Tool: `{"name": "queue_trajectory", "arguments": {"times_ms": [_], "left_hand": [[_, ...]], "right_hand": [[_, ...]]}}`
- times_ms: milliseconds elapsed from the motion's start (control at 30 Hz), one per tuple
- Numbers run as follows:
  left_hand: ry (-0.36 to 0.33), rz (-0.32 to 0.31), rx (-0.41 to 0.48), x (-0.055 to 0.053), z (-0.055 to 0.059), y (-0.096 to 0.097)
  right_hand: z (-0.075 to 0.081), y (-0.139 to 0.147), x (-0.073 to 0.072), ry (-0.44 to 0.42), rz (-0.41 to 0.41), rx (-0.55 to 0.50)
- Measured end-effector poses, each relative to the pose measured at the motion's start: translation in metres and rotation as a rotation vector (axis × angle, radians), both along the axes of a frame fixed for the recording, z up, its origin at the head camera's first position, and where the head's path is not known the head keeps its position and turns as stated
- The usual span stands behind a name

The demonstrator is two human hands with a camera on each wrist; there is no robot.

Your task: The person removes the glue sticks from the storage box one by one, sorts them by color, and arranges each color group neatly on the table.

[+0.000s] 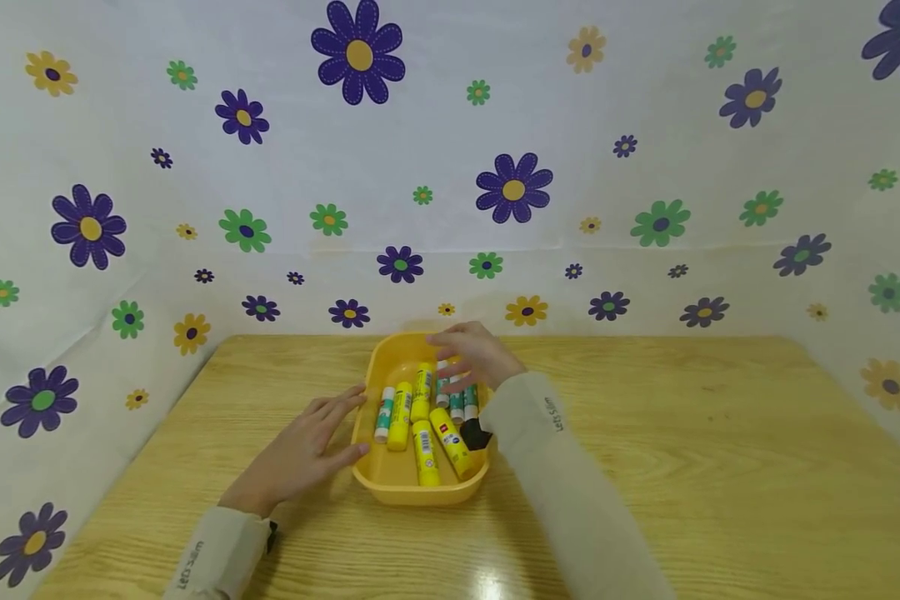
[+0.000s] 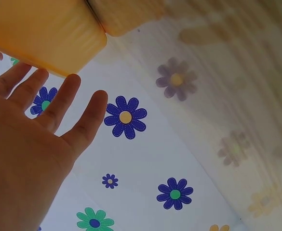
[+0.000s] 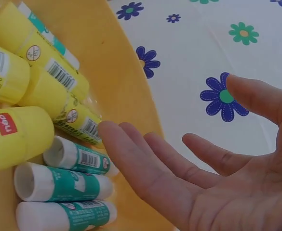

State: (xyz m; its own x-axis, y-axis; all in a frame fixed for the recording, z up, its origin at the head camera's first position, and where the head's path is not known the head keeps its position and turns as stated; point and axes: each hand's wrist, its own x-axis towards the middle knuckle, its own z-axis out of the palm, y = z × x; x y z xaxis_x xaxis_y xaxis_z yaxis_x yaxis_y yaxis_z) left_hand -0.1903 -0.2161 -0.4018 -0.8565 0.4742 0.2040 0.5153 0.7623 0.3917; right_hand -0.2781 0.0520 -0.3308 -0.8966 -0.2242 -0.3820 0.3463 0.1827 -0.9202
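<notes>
- Tray (image 1: 420, 497): yellow, sat on the worktop (image 1: 682, 467) at its far edge, long sides running away from the person.
- Inside tray: eight glue sticks visible, four yellow, four green-and-white, all lying down.
- Left group: green-and-white stick (image 1: 385, 414) nearest left wall, yellow stick (image 1: 400, 417) right beside it, another yellow stick (image 1: 422, 392) next, farther back.
- Near end: barcode-side yellow stick (image 1: 425, 454), plus red-label stick (image 1: 451, 442), slanted, just right of it.
- Far right: three green sticks (image 3: 63, 183) side by side, partly under the right hand in head view.
- Left hand (image 1: 307, 450): fingers extended, slightly spread, thumb apart, tips at tray's left rim; firm contact or not, couldn't tell.
- Right hand (image 1: 478, 354): over tray's far right part, fingers spread and loosely bent, grasping nothing; touch on sticks unclear.
- Sleeves (image 1: 570, 492): pale, lettering at cuffs.
- Behind: white cloth (image 1: 435, 125), purple, green, orange flowers.
</notes>
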Motion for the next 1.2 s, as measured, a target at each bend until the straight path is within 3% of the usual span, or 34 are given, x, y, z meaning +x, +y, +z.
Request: {"name": "queue_trajectory", "arguments": {"times_ms": [600,867,1200], "left_hand": [[-0.067,0.029,-0.003,0.003,0.0,0.002],[-0.06,0.029,-0.003,0.001,0.002,0.004],[-0.078,0.034,-0.002,0.002,0.001,0.004]], "right_hand": [[-0.015,-0.008,0.003,-0.032,0.018,0.037],[-0.016,-0.012,0.003,-0.043,0.04,0.055],[-0.018,-0.025,0.004,0.022,0.071,0.216]]}}
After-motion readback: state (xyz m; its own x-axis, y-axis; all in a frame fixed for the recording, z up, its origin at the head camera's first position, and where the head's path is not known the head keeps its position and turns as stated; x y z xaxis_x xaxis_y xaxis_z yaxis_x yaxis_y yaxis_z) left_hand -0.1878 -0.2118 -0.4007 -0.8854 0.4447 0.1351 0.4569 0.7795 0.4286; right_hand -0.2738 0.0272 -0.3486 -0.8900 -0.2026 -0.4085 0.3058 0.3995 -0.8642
